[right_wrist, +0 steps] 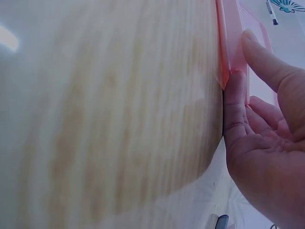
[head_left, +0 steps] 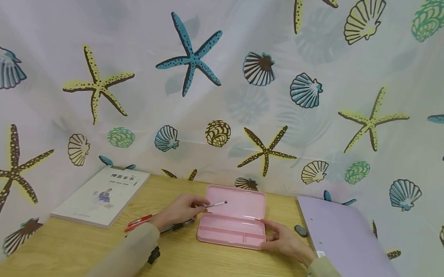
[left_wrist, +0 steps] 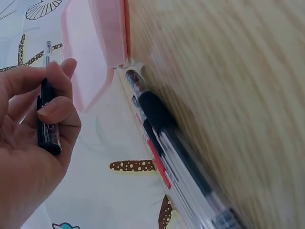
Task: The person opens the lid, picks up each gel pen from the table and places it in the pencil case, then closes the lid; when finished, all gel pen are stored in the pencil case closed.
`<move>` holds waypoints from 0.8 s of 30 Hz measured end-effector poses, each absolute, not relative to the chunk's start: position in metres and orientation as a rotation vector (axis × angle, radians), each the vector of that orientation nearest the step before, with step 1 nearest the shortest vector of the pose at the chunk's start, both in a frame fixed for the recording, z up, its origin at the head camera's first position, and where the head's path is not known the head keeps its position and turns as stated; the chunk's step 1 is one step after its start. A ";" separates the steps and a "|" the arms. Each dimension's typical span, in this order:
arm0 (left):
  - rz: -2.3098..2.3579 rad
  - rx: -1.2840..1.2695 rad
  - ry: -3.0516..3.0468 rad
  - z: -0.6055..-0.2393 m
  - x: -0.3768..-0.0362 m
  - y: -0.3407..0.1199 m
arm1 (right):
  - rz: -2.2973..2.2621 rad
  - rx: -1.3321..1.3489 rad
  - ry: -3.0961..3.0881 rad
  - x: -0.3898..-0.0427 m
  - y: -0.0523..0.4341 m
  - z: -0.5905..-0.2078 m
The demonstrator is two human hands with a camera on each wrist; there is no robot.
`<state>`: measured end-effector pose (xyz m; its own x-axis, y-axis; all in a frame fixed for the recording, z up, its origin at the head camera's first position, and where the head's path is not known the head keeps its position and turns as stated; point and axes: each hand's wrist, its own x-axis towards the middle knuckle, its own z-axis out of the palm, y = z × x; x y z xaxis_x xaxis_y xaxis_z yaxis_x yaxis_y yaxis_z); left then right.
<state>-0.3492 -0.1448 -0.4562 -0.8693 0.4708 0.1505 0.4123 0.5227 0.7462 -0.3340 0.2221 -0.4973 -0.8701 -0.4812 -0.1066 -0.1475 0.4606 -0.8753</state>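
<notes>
Left hand (head_left: 179, 211) pinches a slim pen (head_left: 216, 205) between thumb and curled fingers, its tip held over the raised lid of the pink pencil case (head_left: 234, 222); pen is dark-gripped with a clear barrel, seen close in the left wrist view (left_wrist: 47, 114). Right hand (head_left: 284, 240) rests against the case's right end, thumb and fingers fairly straight and touching the tray rim, not curled round it (right_wrist: 248, 95). Case: smooth pink plastic, rounded corners, hinged open, shallow tray split by a divider. More pens, one red (head_left: 140, 221) and one black, lie on the wood-grain table (head_left: 206, 269) just left of the case, under the left hand. White paperback book (head_left: 102, 195) at far left, cover printed with characters too small to read. Lilac folder (head_left: 349, 243) to the right, small grey eraser (head_left: 300, 231) between it and the case
</notes>
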 end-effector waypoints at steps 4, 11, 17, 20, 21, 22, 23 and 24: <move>1.275 0.786 2.667 -0.459 -0.352 -0.140 | -1.378 -0.550 2.360 -0.335 0.221 -0.496; 1.093 0.901 2.758 -0.460 -0.351 -0.130 | -1.360 -0.560 2.370 -0.334 0.220 -0.491; 1.018 0.941 2.779 -0.465 -0.354 -0.116 | -1.358 -0.551 2.372 -0.332 0.220 -0.490; 1.000 1.001 2.758 -0.466 -0.354 -0.109 | -1.371 -0.559 2.358 -0.332 0.221 -0.490; 0.999 1.009 2.748 -0.467 -0.354 -0.107 | -1.375 -0.557 2.357 -0.332 0.221 -0.490; 0.997 1.012 2.742 -0.467 -0.354 -0.106 | -1.375 -0.553 2.359 -0.332 0.221 -0.490; 0.997 1.012 2.737 -0.468 -0.354 -0.104 | -1.374 -0.552 2.362 -0.331 0.221 -0.491; 0.991 1.007 2.734 -0.469 -0.354 -0.103 | -1.371 -0.543 2.367 -0.331 0.222 -0.491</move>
